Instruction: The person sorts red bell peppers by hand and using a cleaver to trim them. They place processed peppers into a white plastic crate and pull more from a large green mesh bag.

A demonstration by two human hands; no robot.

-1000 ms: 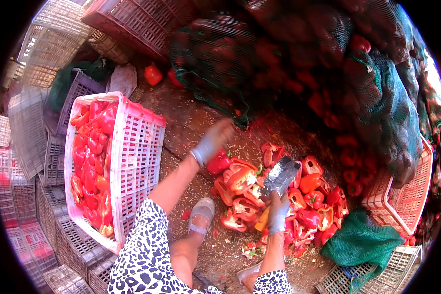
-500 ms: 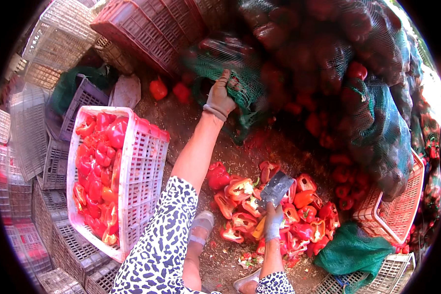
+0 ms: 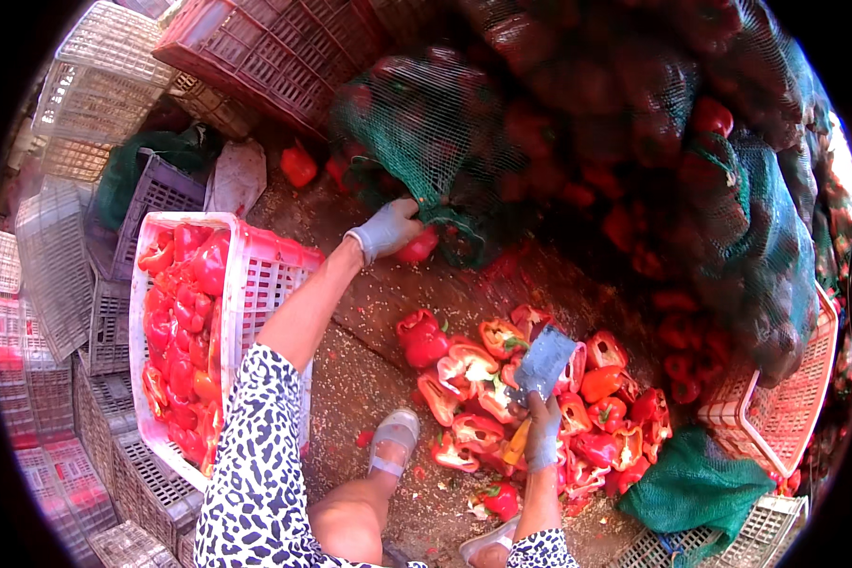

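My left hand (image 3: 388, 230), in a pale glove, pinches the lower edge of a green mesh bag (image 3: 412, 128) that has peppers in it. Just under its fingers is a whole red pepper (image 3: 418, 248). My gloved right hand (image 3: 542, 435) is closed round a cleaver (image 3: 544, 362); part of a yellow handle shows beside the palm. The broad dark blade rests over a heap of cut red bell peppers (image 3: 478, 431) on the ground, with pale seeds and cores showing.
To my left stands a pink-white plastic crate (image 3: 265, 303) full of cut red peppers. Stacked crates (image 3: 52, 275) line the far left. Full mesh sacks (image 3: 748, 237) pile up on the right, above an orange crate (image 3: 776, 417). A loose green net (image 3: 696, 483) lies nearby.
My left hand has come nearer and slightly left, down to the bag's lower edge. A red pepper now shows under it. My right hand keeps hold of the cleaver.
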